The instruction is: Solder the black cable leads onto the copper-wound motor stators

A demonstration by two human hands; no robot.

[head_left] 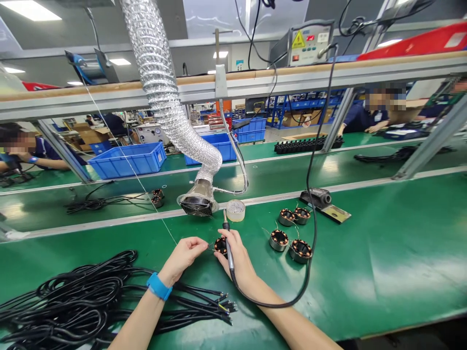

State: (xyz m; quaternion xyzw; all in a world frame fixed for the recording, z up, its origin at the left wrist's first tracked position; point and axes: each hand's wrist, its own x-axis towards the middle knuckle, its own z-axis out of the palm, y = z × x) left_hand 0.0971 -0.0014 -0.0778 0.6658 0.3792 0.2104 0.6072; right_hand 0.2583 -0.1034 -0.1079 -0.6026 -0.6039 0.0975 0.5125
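Note:
My left hand [188,255], with a blue band at the wrist, pinches something thin near a wire end beside a copper-wound ring; the piece is too small to name. My right hand [237,253] holds a soldering iron [229,245], tip pointing up and away, and also steadies the black-and-copper ring [220,246] with its fingers. A thin solder strand [136,175] runs down from a spool [87,68] on the shelf towards my left hand. Just beyond the iron's tip sits a round tub [235,210] with silvery contents.
Several wound rings [279,240] stand right of my hands, near an iron holder [321,198]. Black cables [80,296] are heaped at the left front. A fume duct nozzle [199,199] hangs ahead. The iron's cord loops at right. Other people sit across the bench.

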